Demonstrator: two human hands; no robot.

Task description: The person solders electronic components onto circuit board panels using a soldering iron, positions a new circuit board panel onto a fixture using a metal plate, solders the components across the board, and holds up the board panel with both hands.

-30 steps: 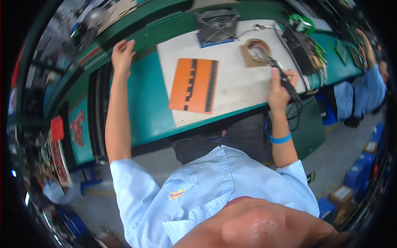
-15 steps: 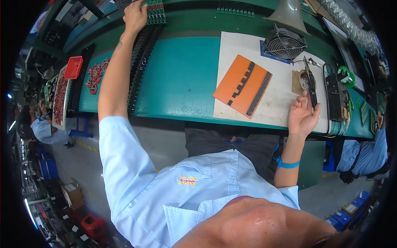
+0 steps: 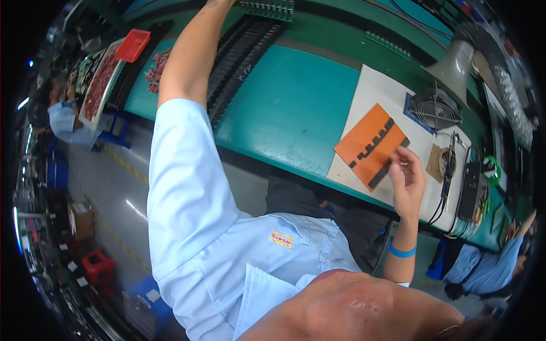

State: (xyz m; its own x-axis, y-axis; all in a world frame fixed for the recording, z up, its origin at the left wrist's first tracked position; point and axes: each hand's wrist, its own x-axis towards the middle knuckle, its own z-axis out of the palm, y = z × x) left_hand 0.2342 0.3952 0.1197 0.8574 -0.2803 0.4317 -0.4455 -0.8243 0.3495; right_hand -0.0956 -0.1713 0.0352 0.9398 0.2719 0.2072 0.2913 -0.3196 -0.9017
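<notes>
My left arm [image 3: 193,51] reaches to the far left, and its hand is past the top edge of the picture. Close to that arm's end are a row of green circuit boards [image 3: 267,8] and long black slotted rails [image 3: 242,57]. My right hand [image 3: 410,184] hovers at the near right edge of an orange board [image 3: 352,148] that carries black notched strips. Its fingers are curved and apart from the thumb, with nothing seen between them. To the right of this hand, a slim black tool with a cord [image 3: 449,165], which looks like a soldering iron, rests by a brown pad [image 3: 435,162].
A caged fan [image 3: 435,111] and a pale funnel-shaped hood [image 3: 452,62] stand behind the orange board. Red parts [image 3: 154,74] and a red tray [image 3: 133,45] lie at the left. A black box [image 3: 471,190] stands at the right. Co-workers sit on both sides.
My right hand has left the black tool and moved left to the orange board. My left hand has gone out of view at the top. The whole view has shifted and tilted.
</notes>
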